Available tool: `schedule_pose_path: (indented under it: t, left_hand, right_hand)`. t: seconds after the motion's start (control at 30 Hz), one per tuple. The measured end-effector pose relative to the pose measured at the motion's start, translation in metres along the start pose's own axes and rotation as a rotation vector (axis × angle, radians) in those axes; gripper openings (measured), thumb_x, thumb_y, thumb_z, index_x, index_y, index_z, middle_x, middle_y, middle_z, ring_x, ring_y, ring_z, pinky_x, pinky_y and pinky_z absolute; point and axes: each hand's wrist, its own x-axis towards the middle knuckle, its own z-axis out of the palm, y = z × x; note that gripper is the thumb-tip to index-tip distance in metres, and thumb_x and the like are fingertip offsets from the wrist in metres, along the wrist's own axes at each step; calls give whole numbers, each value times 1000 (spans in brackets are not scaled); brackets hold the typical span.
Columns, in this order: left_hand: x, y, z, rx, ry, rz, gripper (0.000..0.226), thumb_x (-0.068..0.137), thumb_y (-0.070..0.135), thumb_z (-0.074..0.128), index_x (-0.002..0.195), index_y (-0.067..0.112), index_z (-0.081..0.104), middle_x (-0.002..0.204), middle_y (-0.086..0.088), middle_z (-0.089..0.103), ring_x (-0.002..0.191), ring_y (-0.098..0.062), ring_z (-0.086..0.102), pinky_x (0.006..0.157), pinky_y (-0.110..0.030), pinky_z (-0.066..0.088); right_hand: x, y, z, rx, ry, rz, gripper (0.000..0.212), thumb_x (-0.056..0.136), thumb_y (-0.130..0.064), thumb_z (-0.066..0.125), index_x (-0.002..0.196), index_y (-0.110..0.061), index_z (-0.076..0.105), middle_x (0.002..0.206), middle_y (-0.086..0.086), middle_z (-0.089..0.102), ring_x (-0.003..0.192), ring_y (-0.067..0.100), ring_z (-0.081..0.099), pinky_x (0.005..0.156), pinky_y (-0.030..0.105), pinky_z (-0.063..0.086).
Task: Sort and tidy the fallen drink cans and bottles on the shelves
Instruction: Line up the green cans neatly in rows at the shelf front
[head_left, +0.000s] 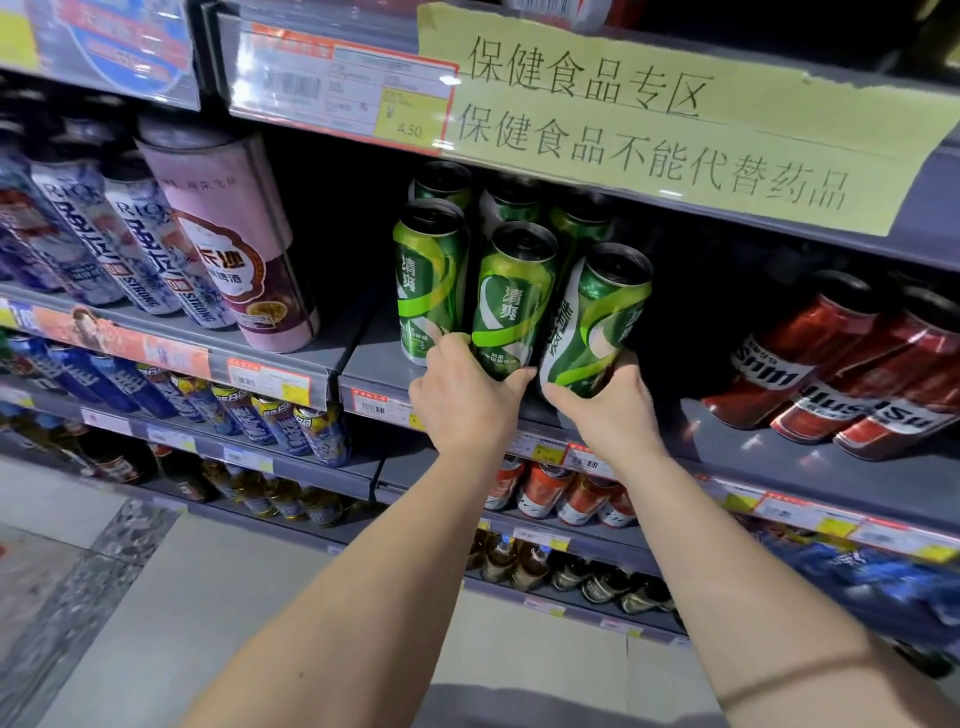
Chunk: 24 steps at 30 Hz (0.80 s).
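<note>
Several green beer cans stand on the grey shelf (382, 364) in front of me. My left hand (465, 397) grips the base of the middle front green can (511, 296), thumb on its right side. My right hand (608, 405) holds the lower part of the rightmost green can (597, 322), which tilts to the right. A third front can (428, 278) stands upright at the left, untouched. More green cans (511, 200) stand behind them in the dark.
Red cans (831, 358) lean on the same shelf at the right. A pink can (244, 260) and blue-white cans (130, 244) stand on the left shelf. A yellow paper sign (675, 119) hangs from the shelf above. Lower shelves hold bottles and cans; tiled floor below.
</note>
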Motion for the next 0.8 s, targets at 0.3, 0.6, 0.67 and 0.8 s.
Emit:
schedule_pose_path:
  t: [0.3, 0.6, 0.67, 0.8]
  left_hand:
    - [-1, -6, 2, -24, 23, 48, 63, 69, 57, 77, 113, 16, 56, 106, 0, 63, 103, -25, 61, 89, -38, 41]
    - [-1, -8, 5, -71, 72, 17, 63, 74, 49, 78, 121, 12, 55, 112, -2, 65, 107, -26, 60, 98, -39, 38]
    - [-1, -11, 6, -72, 72, 25, 62, 75, 49, 77, 120, 12, 57, 109, -1, 65, 104, -26, 61, 97, -40, 39]
    - [-1, -11, 4, -84, 62, 27, 54, 75, 48, 78, 111, 13, 58, 99, 0, 64, 95, -26, 61, 92, -38, 40]
  right_hand:
    - [1, -3, 6, -20, 67, -30, 70, 67, -55, 79, 116, -14, 49, 116, 6, 60, 109, 27, 57, 83, 36, 48]
    - [1, -1, 1, -28, 1, -11, 69, 71, -55, 76, 119, -14, 48, 120, 4, 57, 112, 25, 55, 84, 35, 47]
    - [1, 3, -3, -18, -35, -21, 63, 74, -49, 76, 119, -15, 47, 123, 3, 54, 113, 23, 53, 85, 33, 45]
    - [-3, -1, 2, -60, 2, -55, 60, 72, -49, 77, 114, -18, 48, 117, 2, 56, 104, 23, 56, 78, 33, 45]
